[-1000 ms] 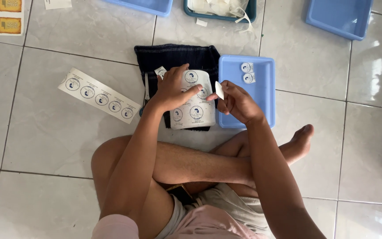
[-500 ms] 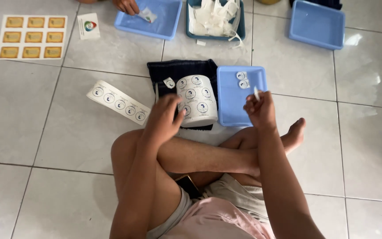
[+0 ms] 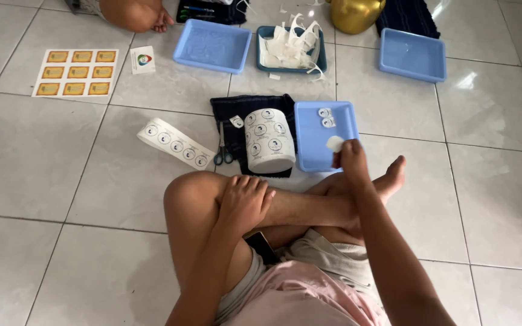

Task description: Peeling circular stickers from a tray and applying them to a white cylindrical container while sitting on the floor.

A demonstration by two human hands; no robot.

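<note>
One hand (image 3: 353, 156) pinches a white sticker (image 3: 335, 143).

A white sticker sheet (image 3: 268, 140) with round blue labels lay curled on the dark cloth. A long white strip (image 3: 175, 142) of the same labels lay left of it. Two cut labels (image 3: 325, 117) were in the blue tray (image 3: 309, 154). The right hand (image 3: 353, 158) held one round white label (image 3: 335, 143). A sheet of yellow labels (image 3: 77, 72) lay far left.
</note>
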